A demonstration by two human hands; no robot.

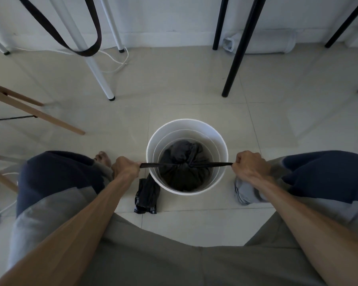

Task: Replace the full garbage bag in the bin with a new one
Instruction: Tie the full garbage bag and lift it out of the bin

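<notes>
A folded black bag (147, 196) lies on the floor (194, 104), touching the white bin (220, 162). Inside the bin sits the full dark bag (182, 174) — knotted on top. Left hand (125, 168) and right hand (250, 165) each clamp a taut tie end, one on either side of the rim.

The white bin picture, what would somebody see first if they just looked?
Probably the white bin in the middle of the floor, with a tied black bag inside. The left hand and right hand pull its two ends tight sideways. A folded black bag lies beside the bin.
</notes>
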